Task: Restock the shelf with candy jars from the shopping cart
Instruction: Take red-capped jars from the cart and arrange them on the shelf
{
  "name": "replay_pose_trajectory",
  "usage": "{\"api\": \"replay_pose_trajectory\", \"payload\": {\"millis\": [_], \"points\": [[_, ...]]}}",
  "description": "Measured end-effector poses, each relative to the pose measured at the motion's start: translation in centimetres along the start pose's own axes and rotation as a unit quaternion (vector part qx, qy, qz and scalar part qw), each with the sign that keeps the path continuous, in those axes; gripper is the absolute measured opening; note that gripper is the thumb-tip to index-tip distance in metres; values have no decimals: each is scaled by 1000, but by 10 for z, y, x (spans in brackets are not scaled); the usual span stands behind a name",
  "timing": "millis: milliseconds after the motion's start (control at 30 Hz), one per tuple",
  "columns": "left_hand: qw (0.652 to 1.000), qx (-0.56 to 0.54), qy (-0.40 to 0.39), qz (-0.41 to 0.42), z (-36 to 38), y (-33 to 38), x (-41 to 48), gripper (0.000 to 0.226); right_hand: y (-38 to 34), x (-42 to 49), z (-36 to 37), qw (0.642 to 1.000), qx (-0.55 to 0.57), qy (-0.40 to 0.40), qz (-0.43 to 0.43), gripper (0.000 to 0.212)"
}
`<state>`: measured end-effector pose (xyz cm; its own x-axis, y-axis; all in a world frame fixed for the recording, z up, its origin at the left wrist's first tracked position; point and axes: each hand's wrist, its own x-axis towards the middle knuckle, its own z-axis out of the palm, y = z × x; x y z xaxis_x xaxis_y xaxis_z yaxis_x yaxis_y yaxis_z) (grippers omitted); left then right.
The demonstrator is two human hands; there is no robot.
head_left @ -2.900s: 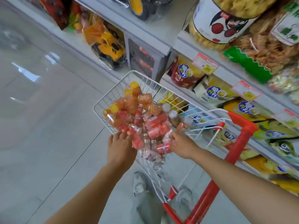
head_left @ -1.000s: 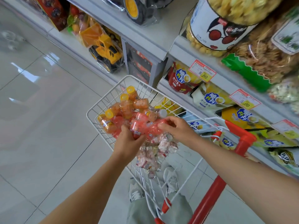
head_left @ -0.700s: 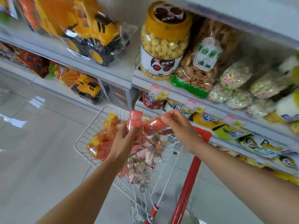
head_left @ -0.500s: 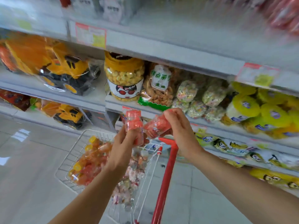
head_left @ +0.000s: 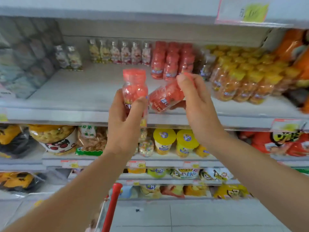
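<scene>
Both hands up from cart to shelf level. L hand grips red jar upright; R hand holds 2nd jar tilted, both in front of shelf. Labels too blurred to read.

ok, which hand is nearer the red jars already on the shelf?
Right. The right hand, holding a tilted jar, is just below the red jars; the left hand, with an upright jar, sits lower and further left.
</scene>
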<state>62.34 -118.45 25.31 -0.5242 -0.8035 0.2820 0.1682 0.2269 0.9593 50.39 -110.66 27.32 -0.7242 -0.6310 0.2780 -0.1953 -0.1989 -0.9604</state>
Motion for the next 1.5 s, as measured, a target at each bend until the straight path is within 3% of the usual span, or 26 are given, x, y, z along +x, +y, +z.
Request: {"api": "replay_pose_trajectory", "payload": {"millis": [167,300,633,767,900,1000,1133,1500], "points": [[993,119,11,10,39,-10,49,22,6,50,-40,994,-99,47,-18,28],[983,181,-25,-3,49,-26,83,21,29,83,-57,985,-172,31,-16,25],[955,296,-5,-29,48,-38,122,14,48,114,-46,968,-250,-12,-19,48],[944,324,-28,-51,43,-41,131,29,61,117,-51,962,-265,-72,-1,65],[932,355,-44,-63,41,-44,137,34,68,126,-45,944,-318,-87,-20,64],[937,342,-37,-62,41,-44,142,42,70,130,-41,950,-304,-65,-11,51],[930,363,-13,-56,45,-43,146,53,76,134,-34,957,-286,-42,-18,65],[918,391,-8,-68,55,-47,152,58,81,135,-35,965,-258,-53,-21,61]]}}
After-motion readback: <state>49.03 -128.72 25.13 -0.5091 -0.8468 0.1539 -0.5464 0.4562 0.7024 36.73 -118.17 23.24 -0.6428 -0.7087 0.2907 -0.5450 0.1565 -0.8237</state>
